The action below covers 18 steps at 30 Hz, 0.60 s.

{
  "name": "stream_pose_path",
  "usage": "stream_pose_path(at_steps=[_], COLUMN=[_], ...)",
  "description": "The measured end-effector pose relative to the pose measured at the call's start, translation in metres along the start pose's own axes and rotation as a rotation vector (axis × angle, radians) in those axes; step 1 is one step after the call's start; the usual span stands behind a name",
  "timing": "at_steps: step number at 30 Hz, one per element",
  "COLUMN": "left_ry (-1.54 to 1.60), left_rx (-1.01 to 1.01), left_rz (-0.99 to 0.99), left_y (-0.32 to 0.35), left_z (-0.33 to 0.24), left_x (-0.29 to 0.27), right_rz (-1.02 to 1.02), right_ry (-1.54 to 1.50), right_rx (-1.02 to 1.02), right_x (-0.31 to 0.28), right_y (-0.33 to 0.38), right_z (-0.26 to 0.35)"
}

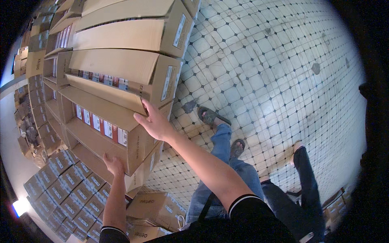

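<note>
Right grip [157,124] spread at right edge of carton [136,146]; left grip [115,165] at near flap [91,139], can't tell if closed. Red-white packs [96,122] already inside; flaps not folded over.

floor [259,65]: pale tiles, dark insets | on it: dark sandals [207,116], another person's foot [298,145]

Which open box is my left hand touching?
The cardboard box with a row of red and white packs showing; your left hand is on its lower side. The upper box lies farther off.
</note>
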State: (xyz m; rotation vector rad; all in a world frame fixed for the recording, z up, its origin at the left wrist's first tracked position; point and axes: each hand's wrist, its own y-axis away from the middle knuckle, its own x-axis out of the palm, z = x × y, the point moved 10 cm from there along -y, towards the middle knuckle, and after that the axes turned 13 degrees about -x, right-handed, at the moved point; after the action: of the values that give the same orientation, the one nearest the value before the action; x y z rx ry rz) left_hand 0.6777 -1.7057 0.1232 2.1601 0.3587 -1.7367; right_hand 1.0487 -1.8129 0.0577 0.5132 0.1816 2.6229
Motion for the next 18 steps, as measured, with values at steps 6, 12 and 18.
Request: stream_pose_path(at_steps=[6, 12, 18], left_ry=[-0.031, -0.002, -0.047], left_rx=[-0.026, -0.085, -0.08], left_rz=[-0.016, 0.021, 0.001], left_y=[0.003, 0.007, 0.01], left_z=[0.005, 0.004, -0.008], left_x=[-0.002, 0.0, -0.002], right_rz=[0.242, 0.239, 0.221], right_ry=[0.2, 0.249, 0.199], right_rx=[-0.05, -0.098, -0.096], right_x=[0.025, 0.029, 0.026], right_y=[0.022, 0.02, 0.019], right_z=[0.004, 0.008, 0.005])
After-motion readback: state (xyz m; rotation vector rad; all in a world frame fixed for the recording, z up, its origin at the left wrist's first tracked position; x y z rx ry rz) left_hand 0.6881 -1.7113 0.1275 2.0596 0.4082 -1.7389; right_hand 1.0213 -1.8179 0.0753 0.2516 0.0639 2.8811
